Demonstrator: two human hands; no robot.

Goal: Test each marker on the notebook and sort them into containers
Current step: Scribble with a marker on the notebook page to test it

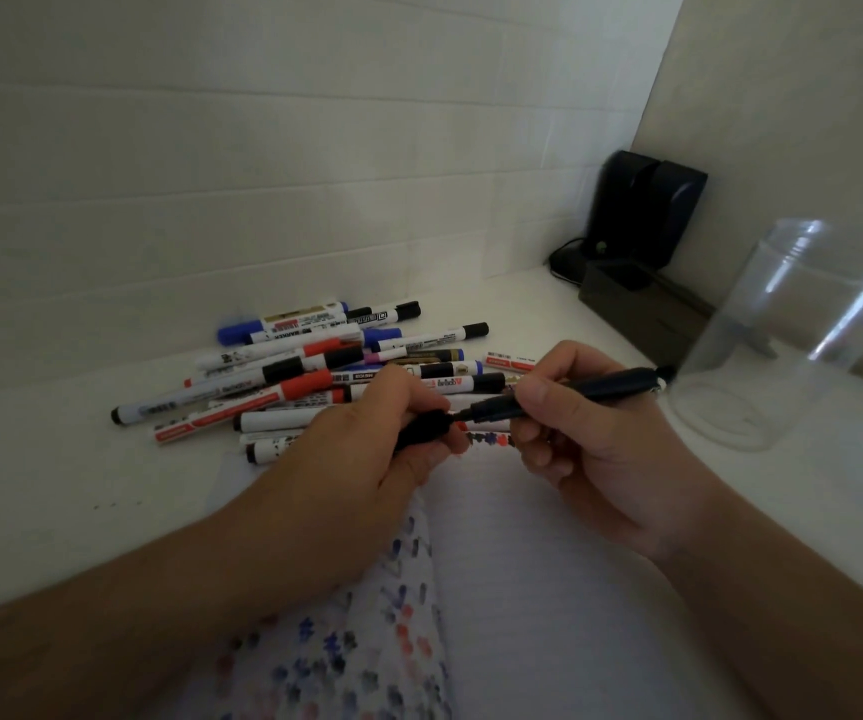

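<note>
Black marker and cap gripped above notebook's top edge.

White desk surface set into corner. Rear wall clad in white panels with horizontal seams. Right wall plain, beige-toned. Black device placed in corner, with dark box just in front of it. Lighting dim; soft shadows cast across rear wall.

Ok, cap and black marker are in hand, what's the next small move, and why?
Probably separate them: the left hand grips the cap at the tip of the black marker held by the right hand, above the notebook; whether uncapping or recapping is unclear.
</note>
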